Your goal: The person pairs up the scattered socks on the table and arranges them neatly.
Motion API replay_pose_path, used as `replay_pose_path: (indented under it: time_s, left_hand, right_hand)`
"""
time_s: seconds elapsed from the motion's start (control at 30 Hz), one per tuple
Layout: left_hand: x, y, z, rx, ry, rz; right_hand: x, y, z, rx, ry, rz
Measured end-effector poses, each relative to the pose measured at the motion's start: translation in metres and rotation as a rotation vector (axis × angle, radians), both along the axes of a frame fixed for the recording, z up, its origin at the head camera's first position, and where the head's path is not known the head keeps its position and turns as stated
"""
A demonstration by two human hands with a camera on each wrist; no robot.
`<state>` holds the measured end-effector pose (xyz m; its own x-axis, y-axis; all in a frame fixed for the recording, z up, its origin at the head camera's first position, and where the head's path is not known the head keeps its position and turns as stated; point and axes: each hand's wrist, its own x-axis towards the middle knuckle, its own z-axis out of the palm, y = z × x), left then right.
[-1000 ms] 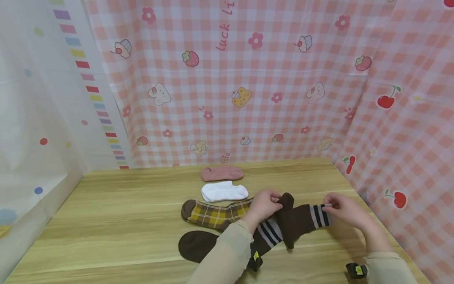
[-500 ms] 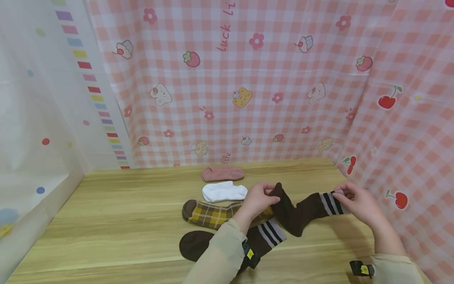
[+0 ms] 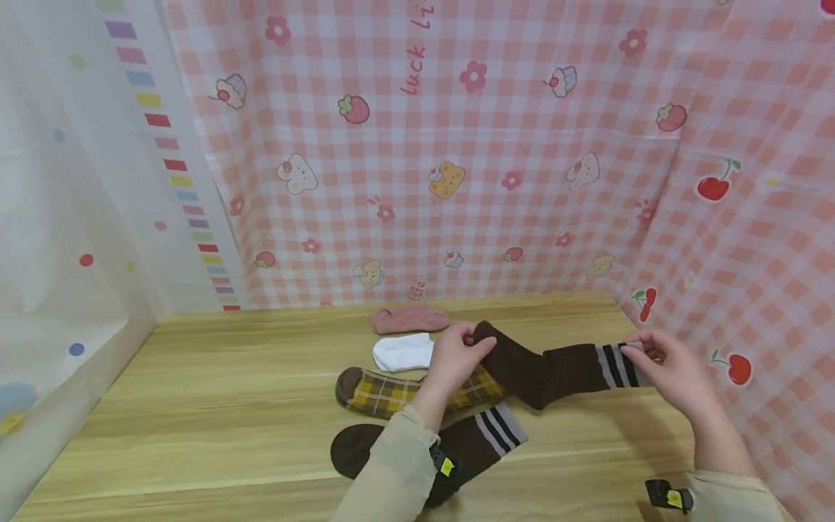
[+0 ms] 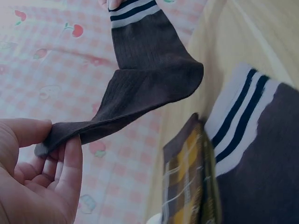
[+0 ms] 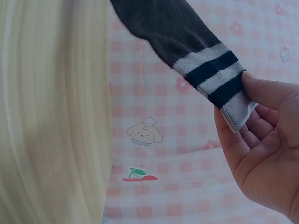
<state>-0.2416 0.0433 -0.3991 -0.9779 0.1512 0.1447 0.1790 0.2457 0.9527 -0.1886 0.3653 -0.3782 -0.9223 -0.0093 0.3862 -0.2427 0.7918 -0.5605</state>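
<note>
A dark brown sock (image 3: 541,370) with grey and black bands at its cuff hangs stretched between both hands above the table. My left hand (image 3: 452,360) pinches its toe end between thumb and fingers, as the left wrist view also shows. At the cuff, my right hand (image 3: 672,370) pinches the grey edge; the thumb lies over the stripes in the right wrist view. A matching brown sock (image 3: 479,442) lies below, partly covered by the left forearm. Behind it is a yellow and brown plaid sock (image 3: 385,394), partly hidden by the left hand and the held sock.
Farther back on the wooden table (image 3: 215,406) lie a white sock (image 3: 401,353) and a pink sock (image 3: 409,319), in a row with the others. Pink checked cloth (image 3: 391,145) hangs behind and at the right; a white cloth (image 3: 78,217) hangs at the left.
The left hand has moved left and slightly back with the toe, and the right hand a little right and back. The held sock, bunched before, is now drawn out straighter.
</note>
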Motion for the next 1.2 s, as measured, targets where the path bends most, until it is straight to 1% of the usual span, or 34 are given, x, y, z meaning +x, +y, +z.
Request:
replay_pose_path:
  time_s: [0.17,0.23,0.43,0.7,0.77,1.0,1.2]
  left_hand:
    - [0.001,-0.01,0.006,-0.044,0.113,0.059]
    - [0.001,-0.014,0.007,-0.062,0.142,0.076]
    - [0.001,-0.024,0.008,-0.08,0.162,0.097]
    - [-0.001,-0.036,0.007,-0.082,0.197,0.113]
    - [-0.002,-0.039,0.006,-0.088,0.194,0.121]
    - [-0.002,-0.048,0.005,0.039,0.12,0.084]
    - [-0.002,-0.057,0.007,0.057,0.095,0.1]
  right_hand:
    - [0.001,-0.002,0.004,-0.02,0.042,-0.011]
    - [0.001,-0.002,0.005,-0.029,0.059,-0.015]
    - [0.002,-0.002,0.007,-0.05,0.069,-0.029]
    - [0.003,-0.002,0.01,-0.082,0.045,-0.063]
    - [0.003,-0.002,0.01,-0.091,0.04,-0.071]
    - [0.001,-0.006,0.011,-0.11,0.06,-0.084]
    - [0.0,-0.011,0.012,-0.124,0.077,-0.075]
